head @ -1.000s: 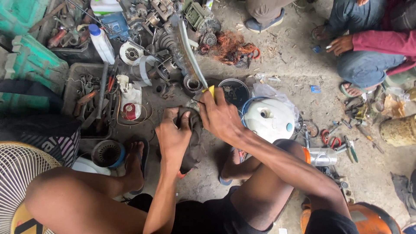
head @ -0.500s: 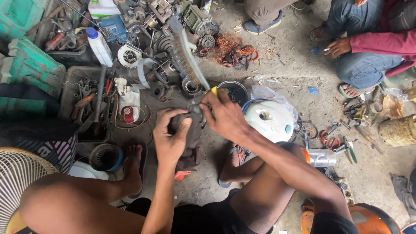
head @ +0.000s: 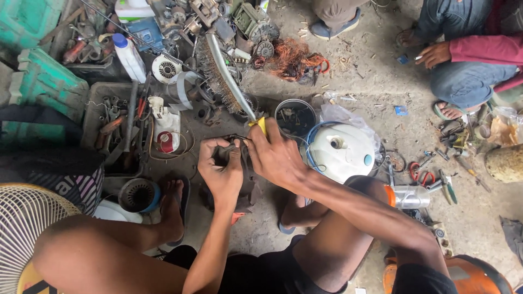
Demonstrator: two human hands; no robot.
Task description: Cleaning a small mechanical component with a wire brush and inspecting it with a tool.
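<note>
Both hands worked a dark motor part on the floor.
The left hand [head: 220,166] pinched the dark motor part [head: 239,174]; the right hand [head: 275,155] gripped a yellow-handled wire brush [head: 231,81], which had perhaps tilted slightly since before.

The wire brush [head: 229,81] now stands steeper than a second ago, its bristled head swung up toward the top of the frame and slightly left. The right hand [head: 275,158] sits a little lower and nearer the centre than before, gripping the yellow handle [head: 261,125]. The left hand [head: 220,166] has risen from its lower place to close its fingers over the dark part [head: 239,179], just beside the right.
</note>
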